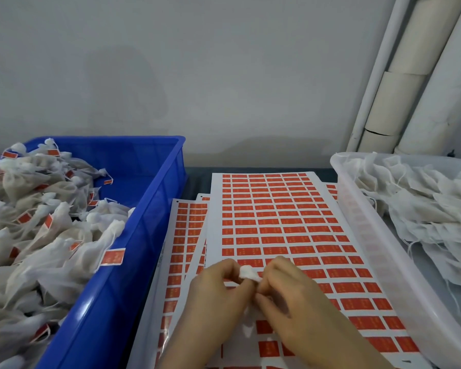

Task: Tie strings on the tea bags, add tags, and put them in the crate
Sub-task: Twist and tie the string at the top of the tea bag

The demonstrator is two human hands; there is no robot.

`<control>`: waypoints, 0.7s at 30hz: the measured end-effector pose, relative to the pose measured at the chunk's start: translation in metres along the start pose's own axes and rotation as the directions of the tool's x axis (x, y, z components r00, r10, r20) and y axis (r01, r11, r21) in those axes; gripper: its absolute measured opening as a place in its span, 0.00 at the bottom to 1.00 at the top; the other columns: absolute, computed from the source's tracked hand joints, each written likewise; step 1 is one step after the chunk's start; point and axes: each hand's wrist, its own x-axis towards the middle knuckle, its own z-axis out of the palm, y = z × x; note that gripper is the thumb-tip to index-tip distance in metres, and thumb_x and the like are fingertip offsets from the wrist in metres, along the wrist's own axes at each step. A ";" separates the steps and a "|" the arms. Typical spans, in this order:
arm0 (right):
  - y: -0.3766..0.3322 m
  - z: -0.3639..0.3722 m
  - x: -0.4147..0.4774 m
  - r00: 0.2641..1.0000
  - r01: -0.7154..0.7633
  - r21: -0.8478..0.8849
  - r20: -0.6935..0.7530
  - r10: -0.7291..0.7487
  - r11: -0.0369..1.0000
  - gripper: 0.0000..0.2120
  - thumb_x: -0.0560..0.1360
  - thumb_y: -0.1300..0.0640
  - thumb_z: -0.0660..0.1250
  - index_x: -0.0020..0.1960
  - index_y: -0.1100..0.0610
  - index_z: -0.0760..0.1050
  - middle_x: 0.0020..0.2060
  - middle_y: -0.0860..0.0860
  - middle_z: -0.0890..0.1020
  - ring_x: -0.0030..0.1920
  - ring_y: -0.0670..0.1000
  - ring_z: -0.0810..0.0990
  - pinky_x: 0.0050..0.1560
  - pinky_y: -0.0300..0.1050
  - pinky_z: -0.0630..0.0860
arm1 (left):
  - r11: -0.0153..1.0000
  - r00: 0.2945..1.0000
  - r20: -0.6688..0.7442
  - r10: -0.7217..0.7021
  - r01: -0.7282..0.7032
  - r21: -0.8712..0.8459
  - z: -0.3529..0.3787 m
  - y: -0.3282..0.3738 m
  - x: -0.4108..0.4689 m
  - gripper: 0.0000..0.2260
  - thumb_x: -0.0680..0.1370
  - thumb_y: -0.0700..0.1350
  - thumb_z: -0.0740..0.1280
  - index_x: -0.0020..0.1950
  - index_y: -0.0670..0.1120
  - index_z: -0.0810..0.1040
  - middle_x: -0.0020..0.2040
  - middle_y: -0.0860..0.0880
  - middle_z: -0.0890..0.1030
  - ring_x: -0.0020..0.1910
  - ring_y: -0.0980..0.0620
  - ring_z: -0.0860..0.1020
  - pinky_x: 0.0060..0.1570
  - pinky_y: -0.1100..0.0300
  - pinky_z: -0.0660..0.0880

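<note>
Both hands are down at the bottom of the view, working the same thing. The left hand (218, 291) and the right hand (293, 296) have their fingertips pinched in on a small white mesh tea bag (248, 272), held just above the white sheet of red rectangular tag stickers (277, 217). Only the bunched top pokes out between the fingers. The rest is hidden, and I honestly can't make out the string.

My read is this is the tying step: neck gathered, knot being cinched. No tag on this one that I can see.

Next up would be peeling a red sticker off the sheet and fixing it on the string end. That's fiddly, since one hand has to let go without the knot loosening. Then it gets tossed left into the blue plastic crate (144, 182), already heaped with tagged bags (37, 222). Untied bags (423, 209) wait in the translucent white tray (370, 235) on the right.
</note>
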 end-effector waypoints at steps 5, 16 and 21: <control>0.003 0.005 0.001 0.999 0.038 0.058 0.029 -0.040 0.998 0.06 0.76 0.54 0.64 0.42 0.45 0.71 0.55 0.20 0.59 0.59 0.28 0.64 0.56 0.19 0.61 | 0.993 0.994 0.060 0.089 -0.093 0.071 -0.005 -0.005 0.003 0.07 0.75 0.46 0.69 0.42 0.55 0.72 0.46 0.61 0.76 0.42 0.59 0.78 0.31 0.77 0.70; 0.001 0.009 0.003 0.991 0.025 -0.132 -0.126 -0.042 0.991 0.05 0.73 0.50 0.65 0.40 0.48 0.70 0.44 0.39 0.75 0.47 0.40 0.70 0.48 0.30 0.64 | 0.980 0.905 -0.396 0.154 -0.089 0.178 0.010 -0.001 0.003 0.12 0.72 0.45 0.72 0.36 0.53 0.69 0.36 0.56 0.75 0.34 0.55 0.75 0.31 0.72 0.65; -0.006 0.007 0.006 0.965 0.049 -0.279 -0.235 -0.118 0.959 0.04 0.65 0.54 0.70 0.37 0.50 0.75 0.37 0.41 0.79 0.37 0.42 0.74 0.41 0.37 0.72 | 0.987 0.977 -0.168 -0.131 0.113 -0.112 0.007 -0.004 0.005 0.13 0.77 0.44 0.64 0.31 0.48 0.75 0.31 0.51 0.76 0.30 0.55 0.73 0.28 0.67 0.68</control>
